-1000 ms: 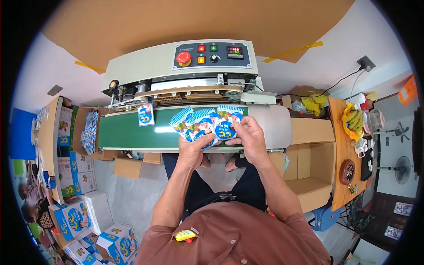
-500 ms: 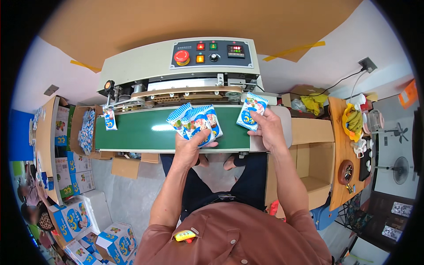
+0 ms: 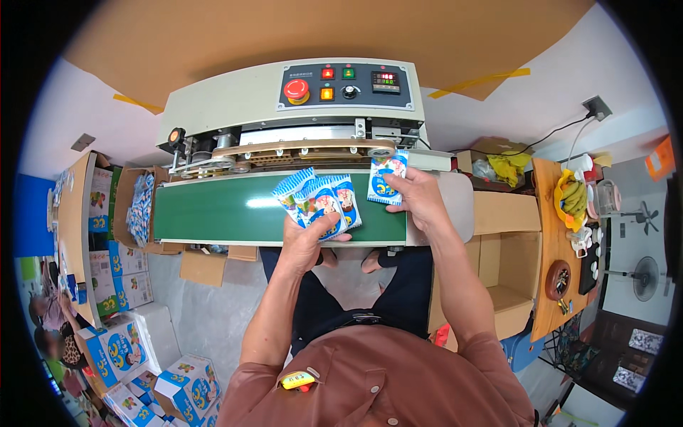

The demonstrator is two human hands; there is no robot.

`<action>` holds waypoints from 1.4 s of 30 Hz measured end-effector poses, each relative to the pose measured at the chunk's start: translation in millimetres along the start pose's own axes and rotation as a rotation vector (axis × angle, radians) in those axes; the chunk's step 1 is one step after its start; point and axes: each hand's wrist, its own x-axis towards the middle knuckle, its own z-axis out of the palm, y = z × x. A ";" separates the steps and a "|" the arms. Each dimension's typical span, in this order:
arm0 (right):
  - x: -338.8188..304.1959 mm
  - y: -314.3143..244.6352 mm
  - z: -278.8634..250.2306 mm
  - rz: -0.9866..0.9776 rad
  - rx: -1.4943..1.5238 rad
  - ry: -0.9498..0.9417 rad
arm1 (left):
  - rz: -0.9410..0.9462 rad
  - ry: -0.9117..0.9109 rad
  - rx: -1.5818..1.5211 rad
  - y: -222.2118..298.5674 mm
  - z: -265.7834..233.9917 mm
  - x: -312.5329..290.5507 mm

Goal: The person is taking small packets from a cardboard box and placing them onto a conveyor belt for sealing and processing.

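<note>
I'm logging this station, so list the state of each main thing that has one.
Left hand: closed on fanned packets
Fanned packets: overlapping, printed sides showing
Right hand: gripping single packet
Single packet: printed side showing
Display: lit
Orange button: lit
Left carton: open, holding small packets
Right carton: open
Power plug: plugged in

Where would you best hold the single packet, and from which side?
Probably by its lower right edge, coming from the right, as the right hand does: the packet has its striped top end toward the machine, so that end is best left free, and it looks flat enough to pinch.
</note>
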 end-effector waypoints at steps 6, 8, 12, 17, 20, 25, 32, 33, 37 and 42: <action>-7.2 1.1 25.1 -0.025 -0.030 0.034 | -0.011 -0.020 -0.015 0.1 -1.9 0.8; -16.8 13.1 23.0 -0.148 -0.005 0.124 | -0.014 -0.022 -0.011 -1.7 0.8 0.3; -27.3 28.0 28.7 -0.304 0.041 0.121 | 0.001 -0.034 -0.001 -3.1 7.5 -0.3; -38.5 38.1 34.5 -0.399 -0.002 -0.104 | 0.005 -0.060 0.090 -12.2 7.4 0.3; -41.0 38.3 37.2 -0.394 0.053 -0.063 | 0.063 -0.041 0.074 -14.9 5.7 -0.1; -45.4 37.4 39.3 -0.378 0.159 -0.006 | 0.121 0.041 -0.065 -13.5 10.8 -3.0; -43.9 35.0 36.1 -0.259 0.197 -0.079 | 0.141 0.054 -0.068 -20.4 7.2 1.5; -42.6 36.3 35.1 -0.265 0.121 -0.107 | 0.157 0.049 -0.047 -21.9 5.9 1.7; -38.8 40.7 23.4 -0.301 0.029 -0.156 | 0.148 0.049 -0.072 -21.1 7.4 -1.4; -41.9 41.2 23.2 -0.309 0.143 -0.159 | 0.141 0.054 -0.087 -22.2 5.4 -2.5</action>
